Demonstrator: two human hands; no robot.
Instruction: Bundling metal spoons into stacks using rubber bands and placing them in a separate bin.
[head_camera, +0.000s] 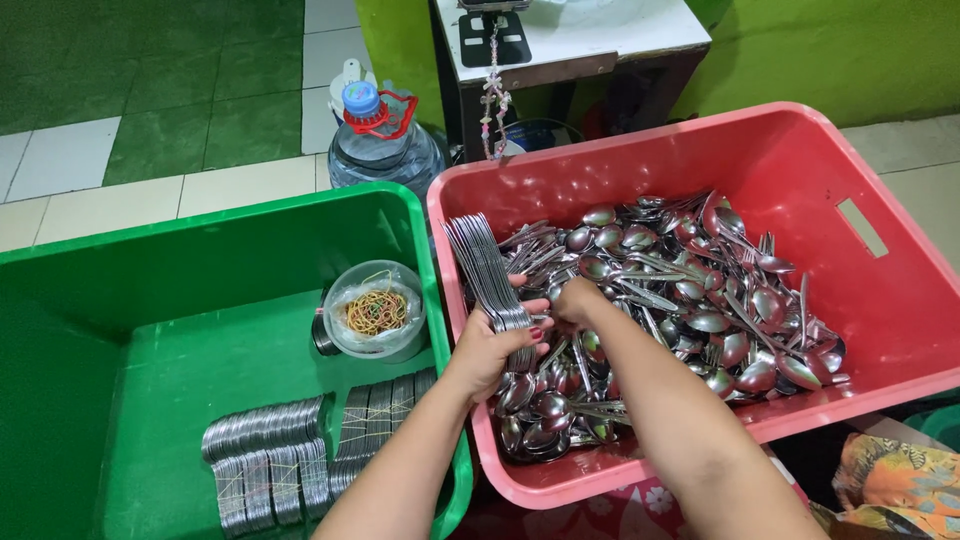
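My left hand (492, 348) grips a stacked bundle of steel spoons (484, 268) by the handles, fanned up toward the red crate's near-left wall. My right hand (578, 298) reaches into the loose pile of steel spoons and forks (690, 295) that fills the red plastic crate (880, 290); its fingers are curled down among the cutlery and I cannot tell whether they hold a piece. Both forearms come up from the bottom of the view.
A green plastic crate (130, 270) on the left holds several banded spoon bundles (270, 460) and a clear tub of rubber bands (376, 310). Behind stand a large water bottle (385, 140) and a small table (570, 45).
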